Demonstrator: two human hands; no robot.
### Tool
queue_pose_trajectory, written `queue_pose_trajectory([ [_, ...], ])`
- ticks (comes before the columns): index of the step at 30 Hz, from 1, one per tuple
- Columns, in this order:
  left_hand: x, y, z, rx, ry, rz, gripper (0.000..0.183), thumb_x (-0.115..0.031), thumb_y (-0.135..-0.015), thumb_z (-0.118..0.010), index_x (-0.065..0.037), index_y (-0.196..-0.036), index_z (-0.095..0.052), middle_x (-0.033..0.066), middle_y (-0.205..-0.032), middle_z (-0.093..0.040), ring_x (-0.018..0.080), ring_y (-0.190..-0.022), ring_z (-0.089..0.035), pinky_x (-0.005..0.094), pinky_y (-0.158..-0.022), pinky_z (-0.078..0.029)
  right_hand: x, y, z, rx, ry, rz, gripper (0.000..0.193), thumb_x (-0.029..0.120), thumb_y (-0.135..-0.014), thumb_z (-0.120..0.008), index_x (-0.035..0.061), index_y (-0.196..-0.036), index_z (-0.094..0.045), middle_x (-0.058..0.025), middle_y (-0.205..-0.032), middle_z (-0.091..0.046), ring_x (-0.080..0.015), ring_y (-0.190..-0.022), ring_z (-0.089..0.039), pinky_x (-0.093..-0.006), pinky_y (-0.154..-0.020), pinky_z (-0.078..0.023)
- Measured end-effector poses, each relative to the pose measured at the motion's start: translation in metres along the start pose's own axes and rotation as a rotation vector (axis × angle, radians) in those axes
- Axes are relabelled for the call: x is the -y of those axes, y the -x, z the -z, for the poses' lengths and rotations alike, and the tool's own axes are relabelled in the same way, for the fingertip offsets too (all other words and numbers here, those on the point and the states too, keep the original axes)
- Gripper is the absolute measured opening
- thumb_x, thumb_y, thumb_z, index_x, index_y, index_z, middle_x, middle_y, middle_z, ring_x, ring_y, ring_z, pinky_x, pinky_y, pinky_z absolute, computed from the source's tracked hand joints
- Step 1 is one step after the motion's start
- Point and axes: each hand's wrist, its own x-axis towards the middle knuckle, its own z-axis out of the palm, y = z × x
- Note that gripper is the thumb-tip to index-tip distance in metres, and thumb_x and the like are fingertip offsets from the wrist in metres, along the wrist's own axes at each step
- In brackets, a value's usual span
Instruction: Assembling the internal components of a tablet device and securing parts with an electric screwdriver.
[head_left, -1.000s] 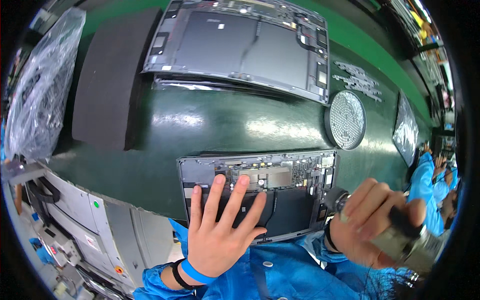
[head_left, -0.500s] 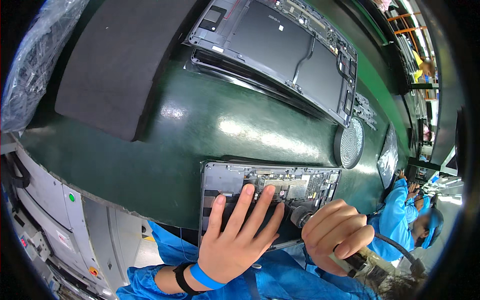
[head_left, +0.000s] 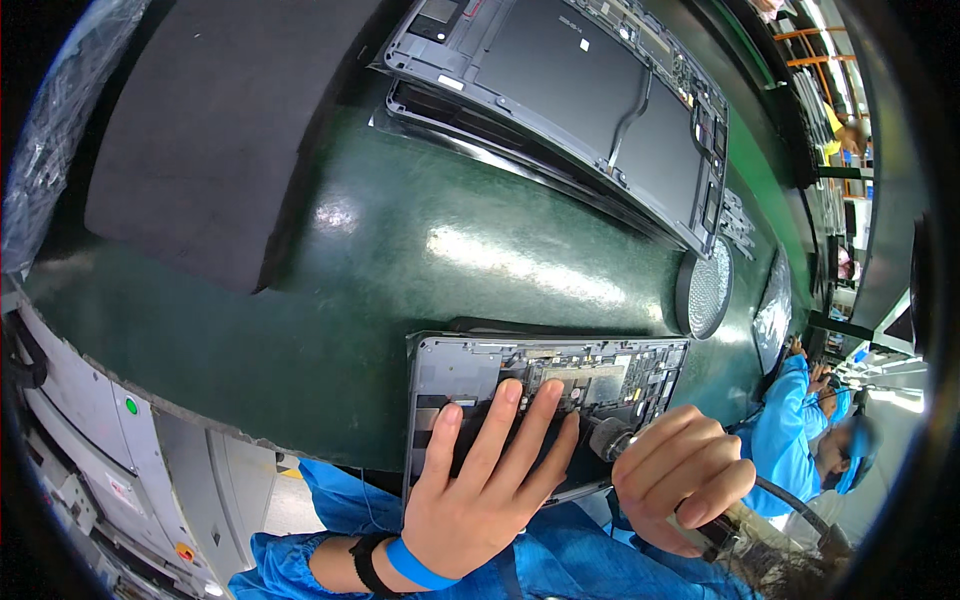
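An opened flat device [head_left: 455, 368], like a tablet or thin laptop with its inner circuit board bare, lies on the green table close to my body. Spread fingers of my left hand [head_left: 478, 492] rest flat across its dark lower area and the board's edge. My right hand [head_left: 685, 475] is wrapped around a powered screwdriver [head_left: 612, 438] with a thick cable. Its metal nose leans toward the device beside my left little finger. I cannot make out the bit's tip or any screw under it.
Farther back, similar opened devices lie stacked [head_left: 560, 100]. A round dish [head_left: 705, 290] of small parts stands right, near a clear plastic bag [head_left: 773, 310]. A dark foam slab [head_left: 220, 130] and bubble-like plastic wrap [head_left: 65, 150] are left. A person in blue [head_left: 790, 440] sits at right.
The whole view has shifted slightly, so the table things appear a little displaced. Both hands and the screwdriver keep nearly the same places on the device.
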Motion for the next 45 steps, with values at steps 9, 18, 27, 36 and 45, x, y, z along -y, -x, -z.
queue_pose_trajectory([
  [9,0.000,0.001,0.001,0.037,0.013,0.020,0.032,-0.027,-0.092,-0.051,-0.026,-0.118,-0.068,-0.0001,-0.145,-0.054,0.0223,-0.138,-0.044,0.0487,-0.115,-0.028,0.010,-0.011,0.002,0.082,-0.033,-0.172,0.017,0.006,-0.084,-0.071,-0.0033,-0.088,-0.058,-0.0136,-0.068,-0.065,-0.0274,-0.056,-0.065,-0.0435,-0.056,-0.059],
  [18,0.001,0.002,-0.001,0.033,0.023,-0.001,0.033,-0.028,-0.091,-0.051,-0.026,-0.119,-0.069,0.0010,-0.145,-0.053,0.0236,-0.140,-0.042,0.0494,-0.116,-0.025,0.005,-0.004,-0.006,0.008,0.008,-0.143,0.018,0.005,-0.081,-0.073,-0.0023,-0.088,-0.059,-0.0125,-0.067,-0.064,-0.0272,-0.057,-0.065,-0.0416,-0.059,-0.059],
  [27,0.001,0.002,-0.001,0.026,0.041,-0.001,0.033,-0.029,-0.092,-0.050,-0.026,-0.120,-0.067,0.0007,-0.145,-0.053,0.0239,-0.140,-0.043,0.0500,-0.117,-0.024,0.007,-0.002,-0.003,-0.042,-0.062,-0.191,0.018,0.006,-0.084,-0.074,-0.0020,-0.086,-0.058,-0.0123,-0.068,-0.065,-0.0270,-0.056,-0.065,-0.0413,-0.056,-0.058],
  [36,0.001,0.001,0.001,0.030,0.017,-0.008,0.034,-0.030,-0.092,-0.052,-0.027,-0.122,-0.066,0.0005,-0.145,-0.054,0.0237,-0.139,-0.043,0.0501,-0.116,-0.025,0.003,-0.012,0.008,0.056,-0.087,-0.167,0.019,0.013,-0.089,-0.071,-0.0007,-0.087,-0.058,-0.0109,-0.067,-0.065,-0.0263,-0.056,-0.065,-0.0411,-0.054,-0.058],
  [45,-0.002,0.004,-0.001,0.080,-0.022,-0.009,0.050,-0.049,-0.088,-0.058,-0.030,-0.135,-0.059,-0.0012,-0.150,-0.047,0.0245,-0.141,-0.039,0.0538,-0.116,-0.024,0.003,-0.030,0.008,-0.280,0.083,-0.037,0.049,0.056,-0.095,-0.052,0.0121,-0.117,-0.057,-0.0003,-0.061,-0.049,-0.0145,-0.053,-0.047,-0.0284,-0.050,-0.041],
])
